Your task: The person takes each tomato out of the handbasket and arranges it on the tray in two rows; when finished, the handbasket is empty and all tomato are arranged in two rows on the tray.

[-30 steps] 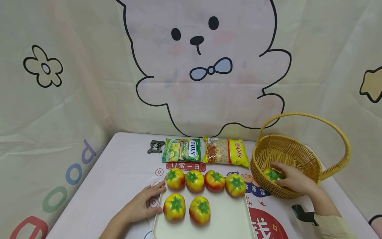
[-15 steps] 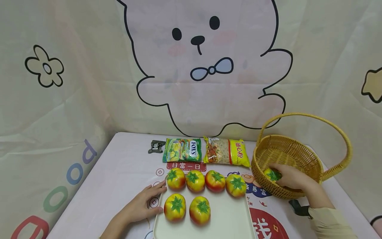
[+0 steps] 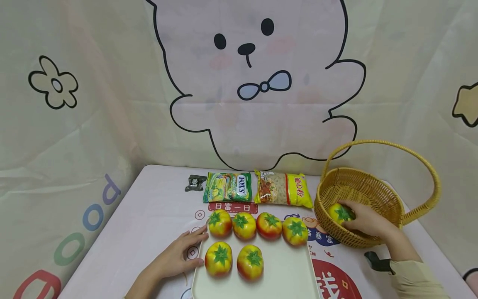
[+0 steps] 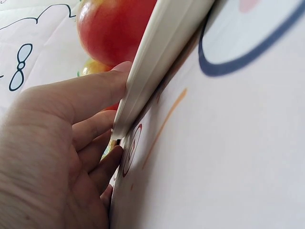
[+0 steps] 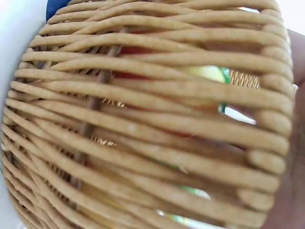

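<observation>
In the head view my right hand [image 3: 367, 220] reaches inside the wicker basket [image 3: 354, 176]. Its fingers and thumb curl round a red-yellow tomato [image 3: 339, 213] with a green star-shaped top. The right wrist view is mostly basket weave [image 5: 143, 114], and red and green patches show through the gaps. My left hand [image 3: 177, 255] rests at the left edge of the cream tray [image 3: 287, 274], fingers relaxed. Seen from the left wrist, its thumb touches the tray's rim [image 4: 147, 71]. Several more tomatoes [image 3: 250, 263] sit on the tray, four-wide row behind, two in front.
Behind the tray lie a green candy bag [image 3: 228, 187], a yellow pasta bag [image 3: 283, 189] and a small dark packet [image 3: 195, 183]. The basket's tall handle [image 3: 381, 142] arches over its opening. Printed cloth walls stand behind and at both sides.
The tomato in the basket has risen slightly and shows more of itself beside my right fingers. My left hand and the tray stay where they were.
</observation>
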The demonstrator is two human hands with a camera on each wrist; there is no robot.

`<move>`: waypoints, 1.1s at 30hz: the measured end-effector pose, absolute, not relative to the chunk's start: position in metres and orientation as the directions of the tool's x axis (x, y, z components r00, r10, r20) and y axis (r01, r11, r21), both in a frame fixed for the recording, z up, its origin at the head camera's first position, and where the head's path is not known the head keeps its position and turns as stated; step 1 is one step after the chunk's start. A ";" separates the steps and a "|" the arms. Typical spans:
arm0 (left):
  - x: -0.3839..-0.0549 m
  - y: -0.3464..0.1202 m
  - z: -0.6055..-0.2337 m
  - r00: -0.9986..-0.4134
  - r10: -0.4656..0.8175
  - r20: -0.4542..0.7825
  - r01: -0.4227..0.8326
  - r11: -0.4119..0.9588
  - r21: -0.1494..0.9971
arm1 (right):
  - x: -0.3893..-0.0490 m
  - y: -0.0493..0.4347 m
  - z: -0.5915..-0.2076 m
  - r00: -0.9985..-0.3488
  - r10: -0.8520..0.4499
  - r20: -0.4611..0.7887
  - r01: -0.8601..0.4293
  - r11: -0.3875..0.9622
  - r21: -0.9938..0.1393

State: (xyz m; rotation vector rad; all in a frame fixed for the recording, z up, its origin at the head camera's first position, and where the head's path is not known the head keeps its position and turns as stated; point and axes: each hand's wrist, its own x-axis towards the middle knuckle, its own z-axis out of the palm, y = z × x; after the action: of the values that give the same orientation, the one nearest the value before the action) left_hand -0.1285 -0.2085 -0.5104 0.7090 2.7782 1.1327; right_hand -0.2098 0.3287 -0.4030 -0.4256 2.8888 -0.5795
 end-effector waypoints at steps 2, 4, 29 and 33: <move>-0.128 -0.208 -0.510 -0.893 0.435 0.115 0.391 0.624 0.676 | -0.210 0.329 -0.403 -0.948 -0.308 -0.076 -0.252 0.877 -0.409; -0.128 -0.208 -0.510 -0.893 0.435 0.116 0.391 0.623 0.677 | -0.210 0.329 -0.403 -0.950 -0.309 -0.054 -0.260 0.871 -0.417; -0.128 -0.208 -0.511 -0.890 0.436 0.130 0.406 0.632 0.660 | -0.195 0.316 -0.401 -0.944 -0.251 0.215 -0.326 0.806 -0.494; -0.127 -0.208 -0.510 -0.899 0.426 0.105 0.379 0.631 0.677 | -0.190 0.308 -0.401 -0.932 -0.236 0.274 -0.347 0.798 -0.492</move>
State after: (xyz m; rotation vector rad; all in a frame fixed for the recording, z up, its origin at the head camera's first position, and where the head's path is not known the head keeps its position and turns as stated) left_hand -0.1273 -0.2080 -0.5102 0.6863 2.7787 1.1298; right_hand -0.1901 0.3081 -0.4008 -0.5195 3.1671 -0.9313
